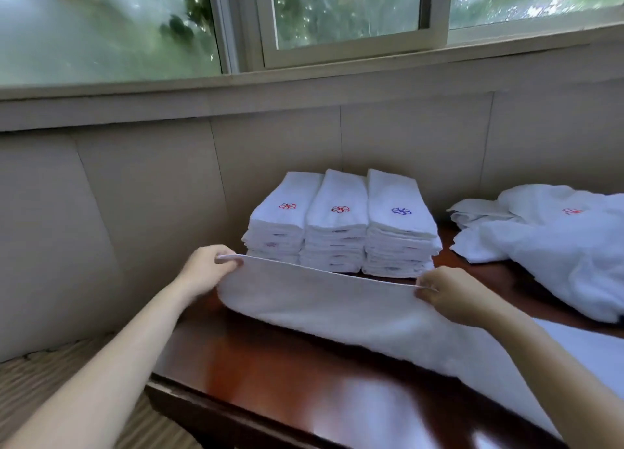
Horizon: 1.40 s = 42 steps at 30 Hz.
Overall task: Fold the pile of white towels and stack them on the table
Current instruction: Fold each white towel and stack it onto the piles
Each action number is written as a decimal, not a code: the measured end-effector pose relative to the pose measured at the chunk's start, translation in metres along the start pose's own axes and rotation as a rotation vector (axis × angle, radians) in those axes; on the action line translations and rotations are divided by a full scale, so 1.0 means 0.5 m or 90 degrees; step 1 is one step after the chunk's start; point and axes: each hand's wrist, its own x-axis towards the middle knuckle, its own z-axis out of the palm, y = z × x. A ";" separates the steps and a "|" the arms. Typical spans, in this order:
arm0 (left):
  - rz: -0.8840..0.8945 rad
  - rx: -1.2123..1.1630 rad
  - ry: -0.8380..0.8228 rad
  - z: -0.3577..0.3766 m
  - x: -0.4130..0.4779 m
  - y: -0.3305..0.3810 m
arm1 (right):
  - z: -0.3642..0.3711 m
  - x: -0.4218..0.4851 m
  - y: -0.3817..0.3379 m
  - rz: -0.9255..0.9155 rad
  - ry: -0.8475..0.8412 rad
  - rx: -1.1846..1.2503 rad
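Towel (337, 300) is held at frame centre over the table (270, 374), long axis running left to right, its top corners pinched by curled fingers of the left hand (206, 269) and right hand (449, 296). Behind, three folded stacks (337, 225) are marked with red and blue flowers

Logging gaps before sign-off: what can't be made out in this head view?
Head view only.
- Held towel, pinched by left hand and right hand: near end cut off by the lower right edge.
- Unfolded pile: cut by the right edge; towel count unknowable.
- Folded stacks: lowest layers partly hidden behind the held towel; embroidered marks too small to read.
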 end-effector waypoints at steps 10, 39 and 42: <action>-0.053 0.383 0.064 0.223 0.124 -0.046 | 0.169 0.160 0.082 0.153 0.086 -0.203; 0.169 0.407 -0.211 0.456 -0.134 0.269 | -0.136 -0.374 0.359 0.356 -0.306 0.213; 0.273 0.386 -0.229 0.476 -0.160 0.318 | -0.179 -0.396 0.399 0.402 -0.302 0.226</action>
